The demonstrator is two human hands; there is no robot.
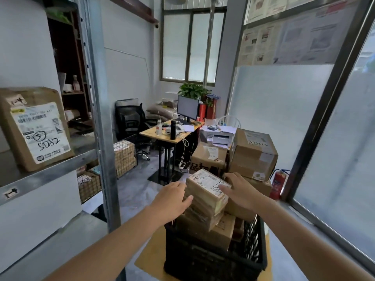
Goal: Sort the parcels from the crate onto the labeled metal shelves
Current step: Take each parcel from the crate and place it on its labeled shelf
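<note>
Metal shelves (50,173) occupy the left side. Their upright post (101,118) stands near the crate's left side, and a strip of bare floor (138,191) runs between them. A dark window frame (324,118) slants down the right side, with a low sill close to the crate's right wall.

One shelved parcel (36,126), marked "5082" and tagged "1-4", stands tilted at the front edge of a shelf. That edge carries a label (11,192) reading "1-4".

The black crate (213,258) sits on a tan board (150,256), which shows past its left wall. Cardboard parcels are stacked in it, rising above the rim. A large box (253,153) is stacked beyond the crate's far right corner. A table (168,136) with a monitor stands further back.

The top parcel (207,189), tagged "1-2", lies askew on the stack over the crate's left half, its corners overhanging the parcel below.

The hands are apart, one at each end of the top parcel. The left hand (172,197) lays straight fingers against its near left end. The right hand (239,191) rests at its right end with fingers spread, the thumb stretched across the label. Neither is visibly closed round it.
</note>
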